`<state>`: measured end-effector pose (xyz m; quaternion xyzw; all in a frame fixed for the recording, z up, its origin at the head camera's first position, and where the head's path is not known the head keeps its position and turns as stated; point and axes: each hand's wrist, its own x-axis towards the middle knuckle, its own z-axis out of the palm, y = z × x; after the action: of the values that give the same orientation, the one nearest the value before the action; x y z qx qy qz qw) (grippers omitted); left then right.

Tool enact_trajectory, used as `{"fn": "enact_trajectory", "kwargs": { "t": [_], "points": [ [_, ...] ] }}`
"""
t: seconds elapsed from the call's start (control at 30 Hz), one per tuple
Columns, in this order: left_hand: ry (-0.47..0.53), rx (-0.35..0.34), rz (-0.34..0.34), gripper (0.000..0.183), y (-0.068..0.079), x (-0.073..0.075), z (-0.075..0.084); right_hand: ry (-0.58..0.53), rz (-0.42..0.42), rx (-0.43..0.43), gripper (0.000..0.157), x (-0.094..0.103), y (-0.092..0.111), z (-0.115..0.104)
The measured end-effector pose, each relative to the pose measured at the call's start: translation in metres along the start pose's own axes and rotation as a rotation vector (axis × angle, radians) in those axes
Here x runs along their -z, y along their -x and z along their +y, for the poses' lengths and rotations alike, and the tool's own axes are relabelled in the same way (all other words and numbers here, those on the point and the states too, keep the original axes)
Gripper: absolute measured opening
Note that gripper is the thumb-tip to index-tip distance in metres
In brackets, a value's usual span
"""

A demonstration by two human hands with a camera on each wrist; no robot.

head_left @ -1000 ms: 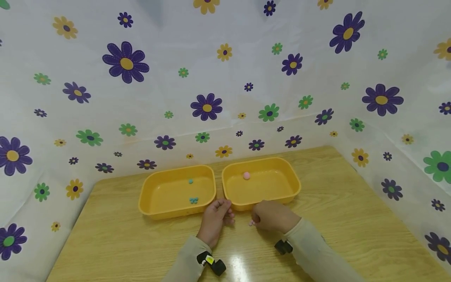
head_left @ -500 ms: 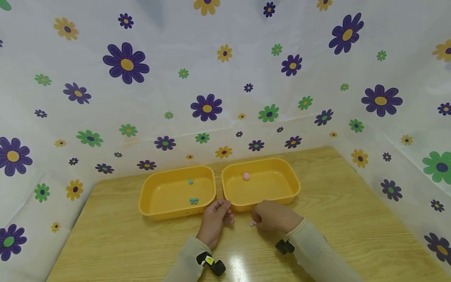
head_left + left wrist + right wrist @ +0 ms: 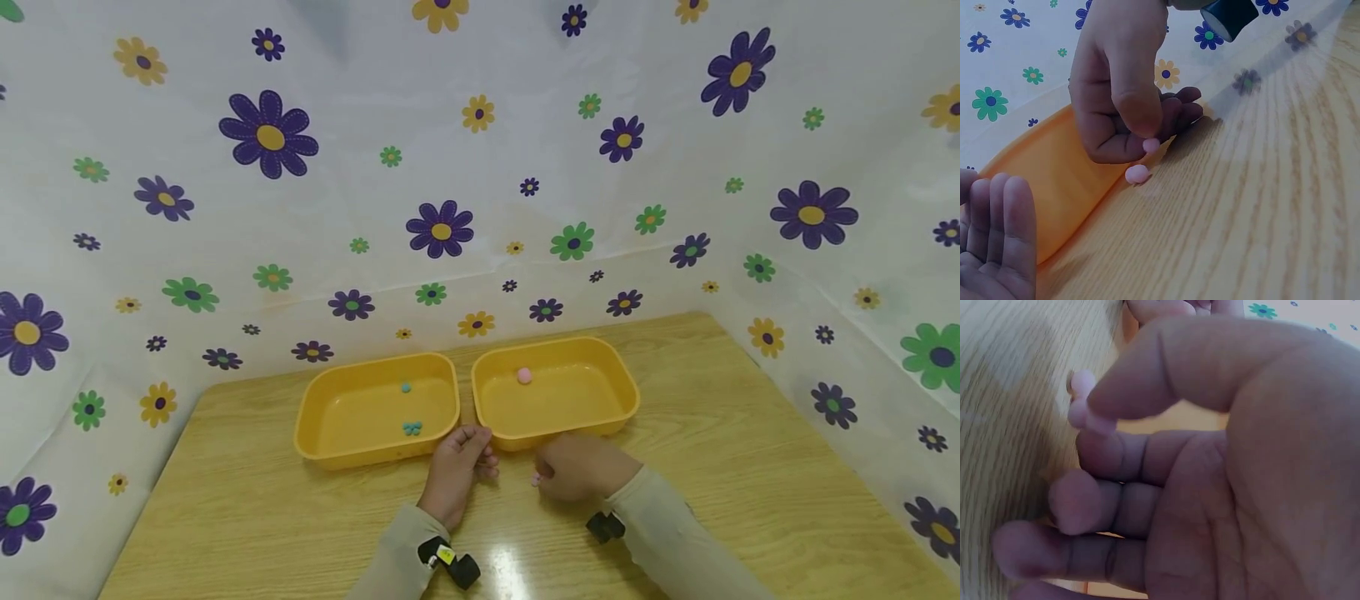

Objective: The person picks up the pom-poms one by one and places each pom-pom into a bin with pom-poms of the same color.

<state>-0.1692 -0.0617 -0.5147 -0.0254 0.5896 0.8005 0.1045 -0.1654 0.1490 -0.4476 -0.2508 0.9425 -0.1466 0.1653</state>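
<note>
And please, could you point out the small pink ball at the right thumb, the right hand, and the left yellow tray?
Small pink ball point(image 3: 1151, 145): left wrist view, its visible middle.
Right hand point(image 3: 587, 468): head view, back of the hand.
Left yellow tray point(image 3: 348, 415): head view, bare inside floor.

White sheeting point(image 3: 337, 75) with purple, yellow and green daisies point(image 3: 270, 136) surrounds the wood-grain table point(image 3: 247, 517), where glare point(image 3: 508, 571) shines.

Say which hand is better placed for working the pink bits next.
Likely the right hand: it pinches a pink piece close to other pink pieces on the table. The left hand sits farther off, by the yellow trays.
</note>
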Motion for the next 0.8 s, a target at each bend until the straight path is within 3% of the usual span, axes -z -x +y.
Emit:
{"fn": "enact_trajectory", "kwargs": {
  "t": [0.2,0.53,0.67,0.8],
  "points": [
    [0.005,-0.008,-0.015,0.022,0.000,0.000,-0.001,-0.042,-0.035,-0.007,0.028,0.001,0.000,0.002],
    [0.002,-0.005,-0.003,0.021,0.001,-0.002,0.001,-0.060,-0.001,0.117,0.018,0.018,0.010,0.002],
    [0.011,-0.003,0.007,0.020,0.001,-0.002,0.002,-0.083,0.092,0.212,0.020,0.027,0.010,0.001],
    [0.028,-0.002,0.011,0.018,0.001,-0.001,0.001,-0.049,0.294,0.255,0.014,0.031,0.007,0.000]
  ]
}}
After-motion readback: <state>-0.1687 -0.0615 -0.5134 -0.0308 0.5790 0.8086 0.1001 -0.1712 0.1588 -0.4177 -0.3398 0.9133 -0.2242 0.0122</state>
